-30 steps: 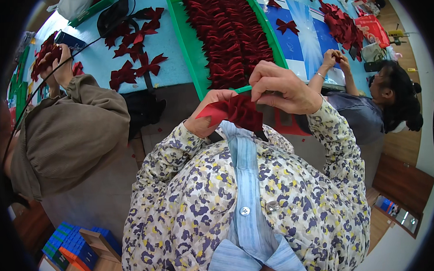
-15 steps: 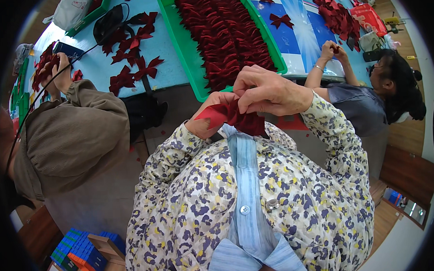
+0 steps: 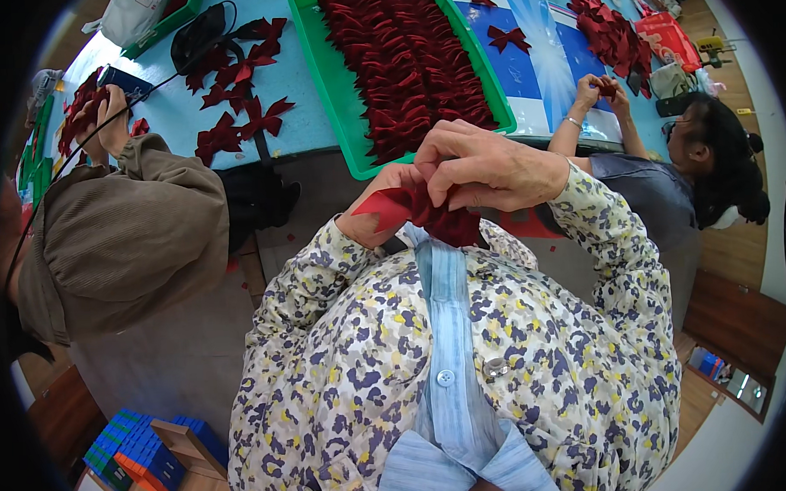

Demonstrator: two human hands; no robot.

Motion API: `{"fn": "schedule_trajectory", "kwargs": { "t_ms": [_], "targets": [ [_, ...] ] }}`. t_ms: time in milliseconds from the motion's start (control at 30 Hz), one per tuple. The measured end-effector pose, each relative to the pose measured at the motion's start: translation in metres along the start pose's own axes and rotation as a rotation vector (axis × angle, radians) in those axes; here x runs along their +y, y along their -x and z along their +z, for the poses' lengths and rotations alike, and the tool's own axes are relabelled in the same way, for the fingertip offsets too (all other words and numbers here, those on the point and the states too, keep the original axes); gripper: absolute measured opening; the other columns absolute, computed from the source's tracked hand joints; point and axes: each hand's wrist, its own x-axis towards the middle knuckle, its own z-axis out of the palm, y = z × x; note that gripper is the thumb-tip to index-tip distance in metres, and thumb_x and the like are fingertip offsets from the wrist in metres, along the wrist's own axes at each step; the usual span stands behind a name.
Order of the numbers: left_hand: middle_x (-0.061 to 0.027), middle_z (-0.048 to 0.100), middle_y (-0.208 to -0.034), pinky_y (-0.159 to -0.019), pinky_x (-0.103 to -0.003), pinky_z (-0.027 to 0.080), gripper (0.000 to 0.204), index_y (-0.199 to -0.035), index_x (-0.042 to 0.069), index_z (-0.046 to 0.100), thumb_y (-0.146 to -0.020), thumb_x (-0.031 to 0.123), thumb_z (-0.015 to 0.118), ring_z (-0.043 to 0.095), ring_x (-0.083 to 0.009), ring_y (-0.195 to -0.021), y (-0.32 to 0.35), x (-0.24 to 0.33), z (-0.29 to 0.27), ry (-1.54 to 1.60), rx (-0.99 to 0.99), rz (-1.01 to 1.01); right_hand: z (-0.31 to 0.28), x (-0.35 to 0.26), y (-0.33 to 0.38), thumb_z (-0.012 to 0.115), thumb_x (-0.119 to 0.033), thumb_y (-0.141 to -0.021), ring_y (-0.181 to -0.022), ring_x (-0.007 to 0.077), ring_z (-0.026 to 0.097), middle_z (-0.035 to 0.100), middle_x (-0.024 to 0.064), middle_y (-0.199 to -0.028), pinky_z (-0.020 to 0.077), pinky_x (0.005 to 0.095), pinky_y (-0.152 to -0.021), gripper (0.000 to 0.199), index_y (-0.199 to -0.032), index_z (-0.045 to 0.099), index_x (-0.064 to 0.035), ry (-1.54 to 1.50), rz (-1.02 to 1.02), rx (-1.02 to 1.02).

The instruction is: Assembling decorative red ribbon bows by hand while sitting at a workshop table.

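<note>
Both of my hands are raised close to my chest, pinching one dark red fabric bow [image 3: 426,211]. My right hand [image 3: 490,166] curls over the top of the bow with its fingers closed on the folds. My left hand [image 3: 383,213] grips the bow from the left and below, mostly hidden behind the fabric. Just beyond my hands lies a green tray [image 3: 331,79] packed with several rows of the same red bows.
A person in a brown jacket [image 3: 116,246] sits at my left, holding red bows. Another person [image 3: 658,150] at my right works on a red piece. Loose red bows [image 3: 237,121] lie on the blue table [image 3: 172,115]. Coloured boxes [image 3: 140,449] stand on the floor at lower left.
My hands stay on the bow near my chest; the right hand has shifted further over it. The view has tilted slightly, bringing the tray lower in the picture.
</note>
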Motion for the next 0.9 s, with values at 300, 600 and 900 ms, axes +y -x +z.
{"fn": "schedule_trajectory", "kwargs": {
  "t_ms": [300,600,900],
  "targets": [
    [0.0017,0.060,-0.083,-0.064,-0.020,0.040,0.010,-0.087,0.004,0.064,-0.081,0.009,0.058,0.054,-0.0054,-0.072,-0.002,0.001,0.005,0.034,-0.048,0.052,-0.005,-0.004,-0.001,0.059,-0.012,-0.082,-0.100,0.0249,0.046,0.050,0.0062,-0.102,0.0351,0.0382,-0.088,0.006,-0.083,0.055,-0.0081,0.072,-0.028,-0.100],
    [-0.0063,0.062,-0.094,-0.077,-0.030,0.048,0.028,-0.105,0.000,0.056,-0.082,0.014,0.060,0.059,-0.0158,-0.087,-0.022,0.007,0.005,-0.246,0.014,0.368,-0.020,-0.057,-0.014,0.054,0.000,-0.079,-0.082,0.0286,0.054,0.054,0.0136,-0.097,0.0442,0.0411,-0.072,0.009,-0.087,0.055,-0.0024,-0.030,-0.053,0.505],
    [-0.0095,0.057,-0.113,-0.073,-0.038,0.051,0.051,-0.121,0.007,0.048,-0.083,0.037,0.063,0.059,-0.0255,-0.095,-0.067,0.012,0.058,0.287,-0.019,0.455,-0.007,-0.143,-0.025,0.034,-0.020,-0.099,-0.065,0.0199,0.053,0.059,0.0080,-0.083,0.0391,0.0321,-0.056,0.035,-0.121,0.060,-0.0123,-0.847,-0.914,0.696]
  ]
}}
